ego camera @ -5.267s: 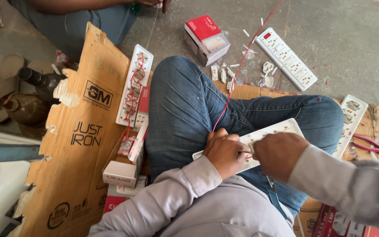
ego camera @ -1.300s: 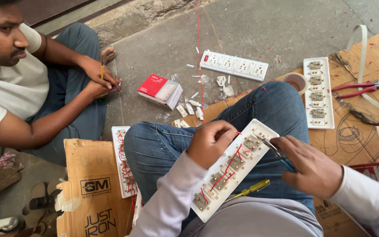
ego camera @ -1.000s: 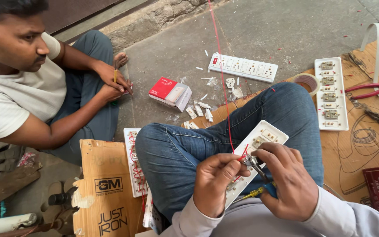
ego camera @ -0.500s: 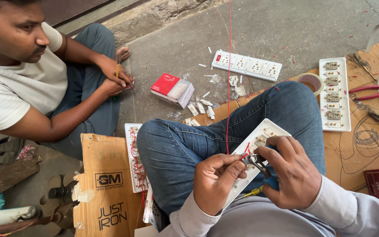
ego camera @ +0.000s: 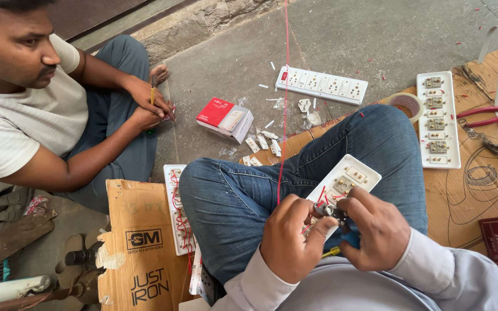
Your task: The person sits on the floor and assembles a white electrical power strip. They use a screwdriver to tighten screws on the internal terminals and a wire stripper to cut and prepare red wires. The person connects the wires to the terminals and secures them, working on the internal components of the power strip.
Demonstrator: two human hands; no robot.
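Head view: a white socket panel [ego camera: 350, 178] lies back-side up across the person's lap, resting on the blue jeans just in front of both hands, its near end hidden under them. The left hand [ego camera: 292, 239] is curled at the panel's near end, thumb and forefinger pinched on a thin red wire [ego camera: 284, 115] that runs straight up from the fingers and out of the top of the frame. The right hand [ego camera: 378, 230] is closed around a small metal-tipped tool [ego camera: 328, 210] with a blue grip, its tip set against the panel between the two hands. The hands sit close together, almost touching over the panel. A yellow-handled screwdriver [ego camera: 332, 251] peeks out beneath them.

On the concrete floor beyond the knees lie a red-and-white carton [ego camera: 224, 118], a finished white power strip [ego camera: 321, 84] and loose white socket pieces [ego camera: 263, 141]. To the right, on flattened cardboard [ego camera: 479, 184], lie another open socket panel [ego camera: 437, 119], a roll of tape [ego camera: 406, 104] and red-handled pliers [ego camera: 491, 113]. A wired panel [ego camera: 178, 210] lies by the left thigh. Another person sits at left, their hands [ego camera: 148, 103] holding a slim tool.
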